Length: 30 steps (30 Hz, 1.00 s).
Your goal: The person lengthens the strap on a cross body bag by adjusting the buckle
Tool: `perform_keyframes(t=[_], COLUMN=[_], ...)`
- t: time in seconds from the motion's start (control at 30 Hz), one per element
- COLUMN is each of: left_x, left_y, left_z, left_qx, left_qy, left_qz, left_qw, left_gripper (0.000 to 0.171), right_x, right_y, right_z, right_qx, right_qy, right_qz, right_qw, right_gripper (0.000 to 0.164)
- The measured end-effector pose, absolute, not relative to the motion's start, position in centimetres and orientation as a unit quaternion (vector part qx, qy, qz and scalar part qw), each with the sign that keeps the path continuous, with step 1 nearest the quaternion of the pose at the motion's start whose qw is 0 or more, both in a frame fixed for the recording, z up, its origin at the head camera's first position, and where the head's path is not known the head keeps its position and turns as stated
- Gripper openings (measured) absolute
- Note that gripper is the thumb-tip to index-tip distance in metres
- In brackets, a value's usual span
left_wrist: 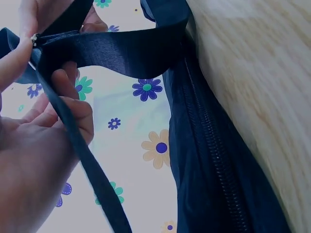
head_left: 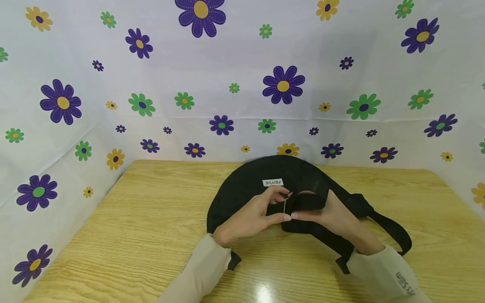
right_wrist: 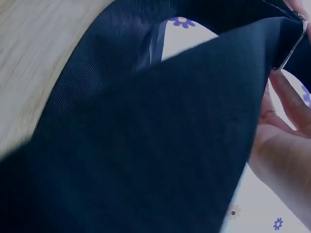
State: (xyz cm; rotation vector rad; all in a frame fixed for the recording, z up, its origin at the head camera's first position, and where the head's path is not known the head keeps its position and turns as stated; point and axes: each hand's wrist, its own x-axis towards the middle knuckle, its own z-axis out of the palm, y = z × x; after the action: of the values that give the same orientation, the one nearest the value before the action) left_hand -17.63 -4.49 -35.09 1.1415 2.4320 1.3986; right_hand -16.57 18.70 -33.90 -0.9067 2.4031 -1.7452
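Observation:
A black crescent-shaped bag lies on the table, its white label upside down. In front of it, my left hand pinches the black strap at a thin metal slider. My right hand meets it from the other side, thumb tip close to the left thumb, and grips the looped strap. In the left wrist view, the strap stretches across above the bag's zipper. A wide strap fills much of the right wrist view, with the slider at its upper right. The strap partly hides the right fingers.
The wooden table carries the bag. A loop of strap sticks out to the right, and a short strap end lies beside the left sleeve. Behind stands a white flower-printed cloth.

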Motion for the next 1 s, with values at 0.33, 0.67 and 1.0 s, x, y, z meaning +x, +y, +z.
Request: perform_keyframes(t=[0.33, 0.67, 1.0], left_x=[-17.9, -18.0, -17.8], left_y=[-4.5, -4.9, -4.9], left_z=[-35.2, -34.9, -34.8], left_qx=[0.378, 0.378, 0.376], left_qy=[0.783, 0.793, 0.811], left_qz=[0.491, 0.471, 0.446], left_qw=[0.057, 0.085, 0.048], left_gripper=[0.015, 0.025, 0.038], right_x=[-16.6, -16.7, -16.9], right_y=[18.0, 18.0, 18.7], right_z=[-34.2, -33.5, -32.8], right_qx=[-0.329, -0.291, -0.281], right_qy=[0.798, 0.838, 0.862], right_qz=[-0.503, -0.461, -0.422], right_qw=[0.033, -0.005, -0.007], right_gripper=[0.026, 0.035, 0.033])
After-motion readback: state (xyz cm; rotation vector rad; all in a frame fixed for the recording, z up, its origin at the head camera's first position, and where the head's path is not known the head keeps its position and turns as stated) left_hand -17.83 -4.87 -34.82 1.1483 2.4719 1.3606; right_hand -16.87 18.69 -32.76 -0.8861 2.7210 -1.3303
